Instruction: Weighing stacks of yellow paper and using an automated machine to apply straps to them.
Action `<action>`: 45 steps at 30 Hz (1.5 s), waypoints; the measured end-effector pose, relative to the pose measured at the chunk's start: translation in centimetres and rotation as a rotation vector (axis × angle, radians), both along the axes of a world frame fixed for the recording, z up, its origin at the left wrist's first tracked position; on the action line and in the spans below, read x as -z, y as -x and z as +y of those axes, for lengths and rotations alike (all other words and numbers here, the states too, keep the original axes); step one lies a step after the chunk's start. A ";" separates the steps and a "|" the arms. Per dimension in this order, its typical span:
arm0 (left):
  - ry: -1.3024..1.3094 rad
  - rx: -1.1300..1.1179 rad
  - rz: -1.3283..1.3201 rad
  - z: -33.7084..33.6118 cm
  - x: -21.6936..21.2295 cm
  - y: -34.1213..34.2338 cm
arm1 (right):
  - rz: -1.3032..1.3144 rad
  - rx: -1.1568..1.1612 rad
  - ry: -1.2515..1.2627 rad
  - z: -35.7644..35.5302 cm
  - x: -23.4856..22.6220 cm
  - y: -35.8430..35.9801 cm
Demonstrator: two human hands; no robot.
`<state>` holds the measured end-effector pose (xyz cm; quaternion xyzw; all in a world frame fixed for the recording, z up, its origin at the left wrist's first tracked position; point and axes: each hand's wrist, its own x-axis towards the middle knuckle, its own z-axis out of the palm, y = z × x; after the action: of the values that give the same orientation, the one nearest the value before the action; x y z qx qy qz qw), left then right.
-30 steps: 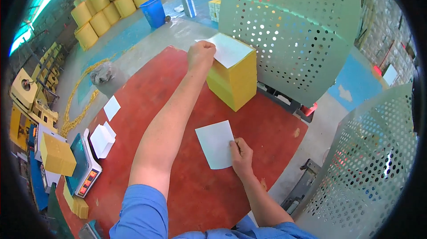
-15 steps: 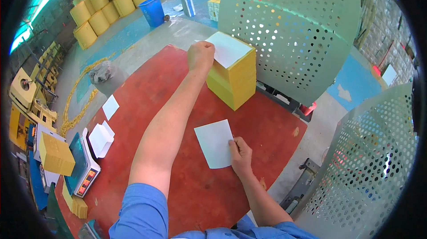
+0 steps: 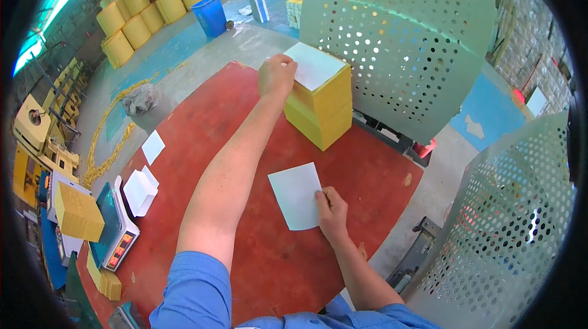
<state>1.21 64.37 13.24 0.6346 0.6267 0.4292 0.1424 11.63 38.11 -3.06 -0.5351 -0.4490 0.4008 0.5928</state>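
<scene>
My left hand point(image 3: 277, 76) reaches far across the red table point(image 3: 202, 145) and grips the near-left corner of a yellow stack of sheets point(image 3: 321, 108), which has a white sheet point(image 3: 313, 64) lying on top. My right hand point(image 3: 331, 209) rests near me with its fingertips pressing the right edge of a single white sheet point(image 3: 296, 194) that lies flat on the table.
Large green perforated drums stand behind the stack point(image 3: 404, 35) and at the right point(image 3: 520, 219). A scale point(image 3: 116, 228), small white sheets point(image 3: 141, 188) and a yellow block point(image 3: 78, 213) sit at the left. Yellow rolls point(image 3: 153, 4) and a blue bin point(image 3: 211, 15) stand on the far floor.
The white sheet on the yellow stack has shifted from hanging over the near-left corner to lying more squarely on top. My right hand stays on the flat sheet.
</scene>
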 end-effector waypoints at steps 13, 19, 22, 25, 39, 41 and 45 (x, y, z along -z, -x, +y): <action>-0.480 0.238 0.223 -3.4 -2.9 0.1 | 0.890 -0.180 -0.547 6.2 4.5 -3.0; -0.433 0.297 0.261 1.1 -1.4 -0.3 | 0.636 0.344 -0.314 14.4 1.9 -6.3; -0.364 0.270 0.346 1.9 -1.5 -0.7 | 0.628 0.225 -0.072 17.0 1.1 -8.6; -0.145 0.239 0.561 3.1 0.5 -0.6 | 0.315 0.160 -0.147 19.1 0.9 -7.7; -0.177 0.402 0.504 -12.2 1.4 2.1 | 0.207 0.080 0.004 3.3 1.6 -6.0; -0.258 0.430 0.513 -17.5 1.3 3.1 | 0.187 0.127 0.006 -3.3 1.0 -5.0; -0.281 0.604 0.429 -29.8 -0.2 6.9 | 0.281 0.104 0.099 -16.8 -1.2 -2.0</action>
<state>-5.65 34.55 13.45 0.8791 0.3623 0.3071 0.0397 13.60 21.27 -1.89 -0.5248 -0.3131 0.4622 0.6426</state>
